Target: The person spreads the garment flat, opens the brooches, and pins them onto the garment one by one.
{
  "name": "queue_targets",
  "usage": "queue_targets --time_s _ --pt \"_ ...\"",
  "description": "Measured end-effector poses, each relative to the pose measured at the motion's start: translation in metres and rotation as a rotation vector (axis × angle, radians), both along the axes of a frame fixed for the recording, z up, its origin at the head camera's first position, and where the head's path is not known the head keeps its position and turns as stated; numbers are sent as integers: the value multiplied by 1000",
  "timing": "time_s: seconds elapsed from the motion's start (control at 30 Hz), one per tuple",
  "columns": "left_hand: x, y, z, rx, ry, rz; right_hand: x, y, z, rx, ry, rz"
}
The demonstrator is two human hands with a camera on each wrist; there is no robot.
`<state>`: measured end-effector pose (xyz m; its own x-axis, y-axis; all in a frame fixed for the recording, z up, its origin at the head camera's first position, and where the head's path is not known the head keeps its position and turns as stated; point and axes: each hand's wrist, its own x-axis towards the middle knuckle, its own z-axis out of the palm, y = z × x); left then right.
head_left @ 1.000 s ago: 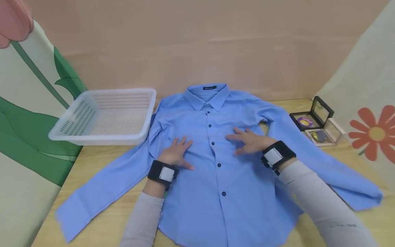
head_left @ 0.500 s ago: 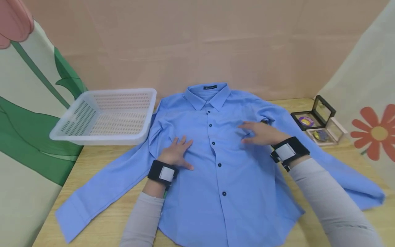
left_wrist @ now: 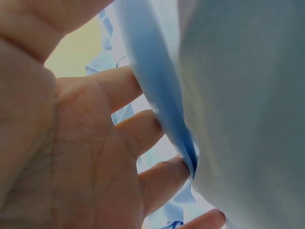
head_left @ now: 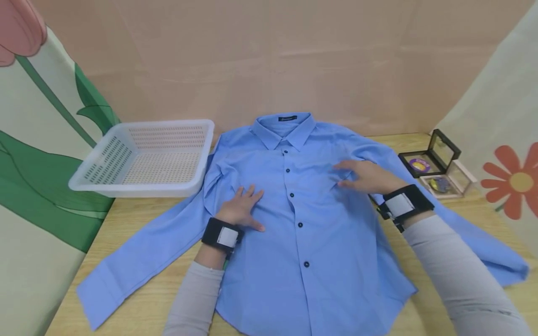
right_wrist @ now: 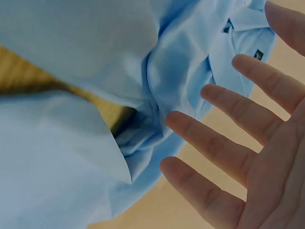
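Observation:
A light blue buttoned shirt (head_left: 269,252) lies face up, its collar at the far side and its sleeves spread outward. On its left chest area rests my left hand (head_left: 239,210), fingers spread; the left wrist view shows the fingers (left_wrist: 159,183) against the cloth. My right hand (head_left: 370,177) is over the right chest area, close to the armpit. Straight, separated fingers (right_wrist: 214,148) show in the right wrist view, holding nothing. Whether they touch the cloth I cannot tell. The right forearm covers part of the right sleeve (head_left: 504,266).
A white plastic basket (head_left: 138,191) stands at the back left, beside the shirt's shoulder. Two small display cases, one black (head_left: 441,151) and one pale (head_left: 462,179), stand open at the right. Wood-grain tabletop (head_left: 138,308) shows around the shirt, with a plain backdrop behind.
My right hand has slid to the right, from near the button line toward the armpit, its fingers less spread in the head view. The left hand has stayed in place.

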<state>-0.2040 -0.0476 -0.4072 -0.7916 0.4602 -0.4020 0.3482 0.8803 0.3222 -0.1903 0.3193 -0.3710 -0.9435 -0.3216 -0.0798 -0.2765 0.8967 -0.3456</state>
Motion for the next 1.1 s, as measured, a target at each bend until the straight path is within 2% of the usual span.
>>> queue_targets --time_s 0.23,0.37,0.57,0.77,0.93,1.1 --pt "-1 1 2 0 -2 -1 -4 13 9 -35 57 -6" --pt "0 1 3 2 -3 -5 -3 19 15 -37 47 -43" --pt "1 1 3 0 -11 4 -8 29 21 -3 84 -95" --pt "1 0 0 2 1 10 -20 43 16 1 100 -149" --pt "0 0 -3 -3 1 1 -23 60 9 -21 95 -182" --pt "-2 -1 -3 7 1 -1 -27 78 7 41 50 -220"
